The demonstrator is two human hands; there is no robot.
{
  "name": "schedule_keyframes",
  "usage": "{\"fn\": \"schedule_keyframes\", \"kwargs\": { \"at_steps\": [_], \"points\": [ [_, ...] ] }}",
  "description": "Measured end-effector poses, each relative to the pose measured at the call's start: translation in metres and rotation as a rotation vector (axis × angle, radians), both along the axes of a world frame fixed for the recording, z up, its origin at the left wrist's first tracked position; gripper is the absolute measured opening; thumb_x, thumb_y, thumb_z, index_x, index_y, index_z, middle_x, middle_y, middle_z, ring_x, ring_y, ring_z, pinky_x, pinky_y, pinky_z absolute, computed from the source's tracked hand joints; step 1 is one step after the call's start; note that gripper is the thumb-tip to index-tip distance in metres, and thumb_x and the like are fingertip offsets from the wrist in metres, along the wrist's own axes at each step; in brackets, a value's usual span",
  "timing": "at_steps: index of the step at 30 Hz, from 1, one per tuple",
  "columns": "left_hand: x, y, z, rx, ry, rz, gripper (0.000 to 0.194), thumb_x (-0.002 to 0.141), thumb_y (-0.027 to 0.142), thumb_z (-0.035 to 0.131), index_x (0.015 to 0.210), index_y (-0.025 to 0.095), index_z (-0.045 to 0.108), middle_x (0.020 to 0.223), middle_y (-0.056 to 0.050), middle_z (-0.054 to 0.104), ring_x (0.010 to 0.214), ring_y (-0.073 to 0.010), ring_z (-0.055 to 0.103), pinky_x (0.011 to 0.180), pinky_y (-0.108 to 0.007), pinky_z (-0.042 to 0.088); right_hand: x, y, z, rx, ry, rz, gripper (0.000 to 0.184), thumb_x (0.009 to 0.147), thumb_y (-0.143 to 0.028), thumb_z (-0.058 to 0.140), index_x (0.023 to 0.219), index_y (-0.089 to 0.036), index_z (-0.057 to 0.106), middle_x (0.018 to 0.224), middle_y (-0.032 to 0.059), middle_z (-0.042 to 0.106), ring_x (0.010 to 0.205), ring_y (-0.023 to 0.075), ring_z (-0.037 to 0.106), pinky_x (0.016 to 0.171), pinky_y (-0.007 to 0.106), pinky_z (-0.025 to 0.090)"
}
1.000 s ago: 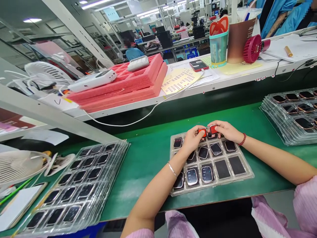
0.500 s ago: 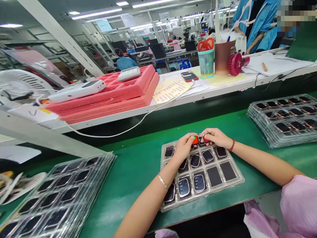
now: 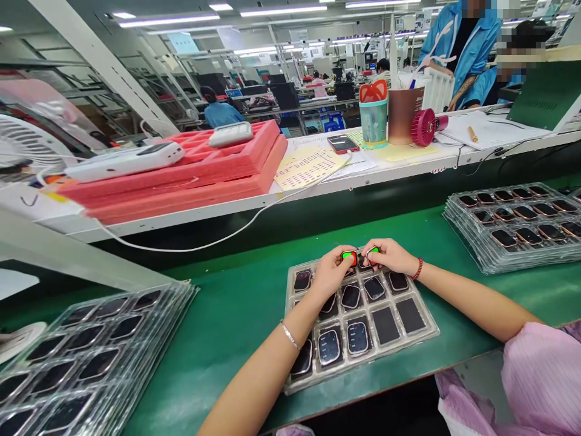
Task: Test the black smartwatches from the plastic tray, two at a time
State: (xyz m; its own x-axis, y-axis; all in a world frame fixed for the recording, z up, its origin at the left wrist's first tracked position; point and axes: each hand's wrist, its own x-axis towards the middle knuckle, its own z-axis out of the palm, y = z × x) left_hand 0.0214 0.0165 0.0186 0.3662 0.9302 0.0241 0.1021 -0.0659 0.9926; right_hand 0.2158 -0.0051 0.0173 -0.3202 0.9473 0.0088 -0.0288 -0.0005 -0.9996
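My left hand (image 3: pixel 333 266) is closed on a smartwatch body (image 3: pixel 349 257) whose lit screen shows green and red, with the thumb lying over the glass. Close beside it, my right hand (image 3: pixel 391 255) grips a second smartwatch body (image 3: pixel 373 250) with a mostly green screen. Both are held over the far row of a clear plastic tray (image 3: pixel 431 332). Several dark-screened watch bodies sit in its pockets, among them a tilted one (image 3: pixel 351 297). Two in the near row, including this watch (image 3: pixel 357 337), show small text. Two pockets at the near right hold only dark pads (image 3: pixel 385 324).
Stacked trays of watches stand at the left (image 3: pixel 104 339) and the far right (image 3: pixel 521 221) of the green bench (image 3: pixel 218 339). A shelf (image 3: pixel 318 186) behind carries red foam (image 3: pixel 181 194), a phone (image 3: pixel 344 143), cups and a small fan (image 3: pixel 423 128). A white cable (image 3: pixel 213 245) hangs down. Co-workers are beyond.
The left watch's screen has gone from mostly red to green and red, and the right one from red and green to mostly green. Both hands keep their grip; the view has shifted slightly.
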Motion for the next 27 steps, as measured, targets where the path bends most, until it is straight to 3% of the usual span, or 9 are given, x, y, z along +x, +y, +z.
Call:
{"fn": "schedule_keyframes", "kwargs": {
  "at_steps": [10, 27],
  "points": [
    [-0.001, -0.0018, -0.0007, 0.064, 0.058, 0.002, 0.02, 0.076, 0.027, 0.063, 0.091, 0.015, 0.065, 0.073, 0.0, 0.061, 0.06, -0.0107, 0.055, 0.058, -0.023, 0.047, 0.0014, -0.0003, -0.0004, -0.004, -0.049, -0.015, 0.018, 0.076, -0.026, 0.065, 0.09, -0.016, 0.063, 0.077, 0.0023, 0.072, 0.054, 0.0092, 0.062, 0.052, 0.021, 0.049],
    [-0.002, 0.0004, -0.0084, 0.149, 0.083, -0.004, 0.026, 0.075, 0.017, 0.061, 0.101, 0.015, 0.062, 0.089, -0.003, 0.066, 0.073, -0.0119, 0.058, 0.068, -0.023, 0.045, 0.0019, 0.002, -0.0042, 0.066, -0.029, -0.003, 0.026, 0.071, -0.017, 0.066, 0.097, -0.017, 0.062, 0.087, 0.0032, 0.071, 0.06, 0.0104, 0.063, 0.056, 0.023, 0.052]
  ]
}}
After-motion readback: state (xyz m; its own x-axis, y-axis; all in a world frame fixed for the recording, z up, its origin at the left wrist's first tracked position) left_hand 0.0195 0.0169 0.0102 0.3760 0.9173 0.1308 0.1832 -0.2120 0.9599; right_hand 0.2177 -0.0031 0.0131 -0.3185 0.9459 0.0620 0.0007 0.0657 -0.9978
